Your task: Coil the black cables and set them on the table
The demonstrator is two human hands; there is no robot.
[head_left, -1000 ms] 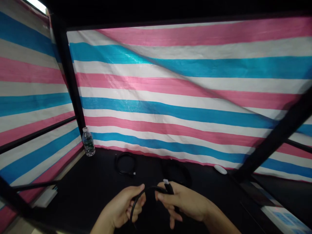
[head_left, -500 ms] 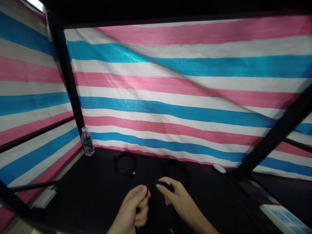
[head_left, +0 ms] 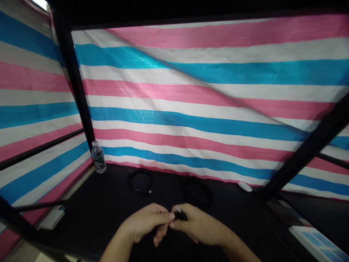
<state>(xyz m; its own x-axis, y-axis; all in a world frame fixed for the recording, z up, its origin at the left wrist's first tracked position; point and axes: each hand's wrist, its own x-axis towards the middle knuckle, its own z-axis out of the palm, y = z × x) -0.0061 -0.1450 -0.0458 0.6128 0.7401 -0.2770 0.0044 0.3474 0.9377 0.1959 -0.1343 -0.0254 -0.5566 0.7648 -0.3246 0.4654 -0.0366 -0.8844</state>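
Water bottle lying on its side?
No, the plastic water bottle stands upright at the back left of the black tabletop, against the striped tarp.

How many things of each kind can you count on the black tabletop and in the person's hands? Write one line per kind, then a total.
Coiled black cables: 2
Clear plastic water bottle: 1
White oval computer mouse: 1
Held black cable end, between the left hand and right hand: 1
Total: 5
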